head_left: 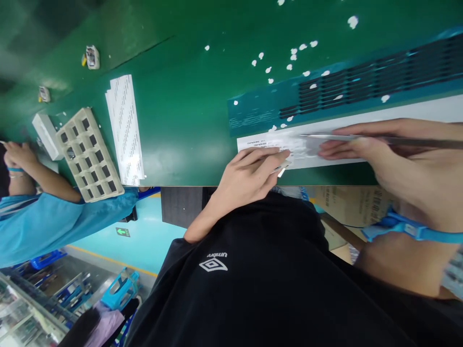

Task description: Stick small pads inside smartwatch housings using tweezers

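My right hand (405,159) grips a pair of metal tweezers (325,137), their tips pointing left over a white sheet of printed labels (318,129). That sheet lies along the front edge of the green table. My left hand (251,173) rests over its left end with the fingers curled together. A small white piece (281,172) shows at those fingertips, mostly hidden, so its kind is unclear. Just beyond the sheet lies a blue-green film strip (256,108) with rows of dark slots.
Small white bits (293,54) are scattered on the green table (181,111). Further left are a stack of printed white strips (125,127), a beige compartment tray (88,154), a white box (47,136) and small white devices (92,57). A co-worker's hand (20,155) is at far left.
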Demonstrator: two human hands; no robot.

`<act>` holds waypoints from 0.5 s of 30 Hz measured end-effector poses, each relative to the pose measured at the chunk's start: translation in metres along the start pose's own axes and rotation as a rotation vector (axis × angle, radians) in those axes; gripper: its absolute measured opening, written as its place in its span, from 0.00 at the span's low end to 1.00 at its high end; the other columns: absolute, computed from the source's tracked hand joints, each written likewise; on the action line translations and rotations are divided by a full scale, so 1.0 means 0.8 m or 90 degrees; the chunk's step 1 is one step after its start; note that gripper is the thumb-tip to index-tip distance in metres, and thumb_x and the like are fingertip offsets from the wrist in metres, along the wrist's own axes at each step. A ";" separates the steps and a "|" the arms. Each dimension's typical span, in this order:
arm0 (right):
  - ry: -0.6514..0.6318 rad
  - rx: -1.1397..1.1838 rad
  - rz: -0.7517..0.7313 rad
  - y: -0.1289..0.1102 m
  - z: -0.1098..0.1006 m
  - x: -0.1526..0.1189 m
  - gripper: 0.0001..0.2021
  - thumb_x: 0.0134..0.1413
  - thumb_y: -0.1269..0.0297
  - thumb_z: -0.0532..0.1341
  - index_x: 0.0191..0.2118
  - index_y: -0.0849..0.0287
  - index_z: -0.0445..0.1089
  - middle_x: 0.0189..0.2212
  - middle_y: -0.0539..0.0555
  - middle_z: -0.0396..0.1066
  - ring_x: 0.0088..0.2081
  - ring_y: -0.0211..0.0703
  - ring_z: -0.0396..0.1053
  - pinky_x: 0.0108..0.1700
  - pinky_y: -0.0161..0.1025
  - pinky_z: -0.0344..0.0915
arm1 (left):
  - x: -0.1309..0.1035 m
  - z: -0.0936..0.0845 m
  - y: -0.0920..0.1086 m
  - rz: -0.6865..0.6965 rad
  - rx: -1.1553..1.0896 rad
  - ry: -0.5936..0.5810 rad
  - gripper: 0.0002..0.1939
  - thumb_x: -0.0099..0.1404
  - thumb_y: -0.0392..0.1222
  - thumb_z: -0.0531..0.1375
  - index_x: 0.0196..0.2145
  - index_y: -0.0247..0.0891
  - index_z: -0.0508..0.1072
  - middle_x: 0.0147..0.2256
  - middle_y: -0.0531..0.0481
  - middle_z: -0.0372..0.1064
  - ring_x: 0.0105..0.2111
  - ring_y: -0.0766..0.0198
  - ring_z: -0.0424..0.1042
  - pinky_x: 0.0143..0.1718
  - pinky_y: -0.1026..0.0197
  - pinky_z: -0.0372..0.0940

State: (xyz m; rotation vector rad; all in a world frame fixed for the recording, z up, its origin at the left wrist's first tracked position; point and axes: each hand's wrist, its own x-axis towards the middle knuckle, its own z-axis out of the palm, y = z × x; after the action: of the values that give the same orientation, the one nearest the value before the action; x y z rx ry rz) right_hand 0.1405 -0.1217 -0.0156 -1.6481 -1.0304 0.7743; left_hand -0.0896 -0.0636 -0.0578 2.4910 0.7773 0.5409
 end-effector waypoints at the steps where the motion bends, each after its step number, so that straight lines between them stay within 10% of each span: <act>1: 0.007 -0.007 -0.007 -0.002 0.003 0.001 0.12 0.60 0.50 0.75 0.36 0.53 0.85 0.33 0.56 0.82 0.34 0.52 0.82 0.41 0.51 0.84 | 0.002 -0.001 0.001 0.013 0.003 0.031 0.18 0.82 0.37 0.50 0.60 0.37 0.76 0.55 0.45 0.83 0.57 0.60 0.80 0.61 0.53 0.73; 6: 0.042 -0.040 -0.031 0.007 0.009 0.007 0.13 0.62 0.53 0.75 0.31 0.55 0.83 0.26 0.56 0.79 0.28 0.47 0.79 0.33 0.45 0.83 | 0.008 -0.003 0.003 0.056 -0.016 0.135 0.13 0.79 0.33 0.53 0.55 0.36 0.75 0.49 0.48 0.85 0.53 0.64 0.82 0.57 0.59 0.73; 15: 0.013 0.021 0.004 0.007 0.013 0.003 0.12 0.64 0.54 0.73 0.37 0.59 0.85 0.31 0.56 0.82 0.32 0.47 0.83 0.36 0.42 0.84 | -0.002 -0.006 0.003 -0.004 -0.073 0.061 0.17 0.83 0.37 0.51 0.62 0.38 0.73 0.56 0.46 0.83 0.61 0.63 0.81 0.65 0.55 0.74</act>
State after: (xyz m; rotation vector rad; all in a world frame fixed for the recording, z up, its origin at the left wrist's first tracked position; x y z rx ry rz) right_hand 0.1343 -0.1160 -0.0244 -1.6290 -0.9940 0.7732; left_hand -0.0923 -0.0649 -0.0526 2.3719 0.7676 0.6871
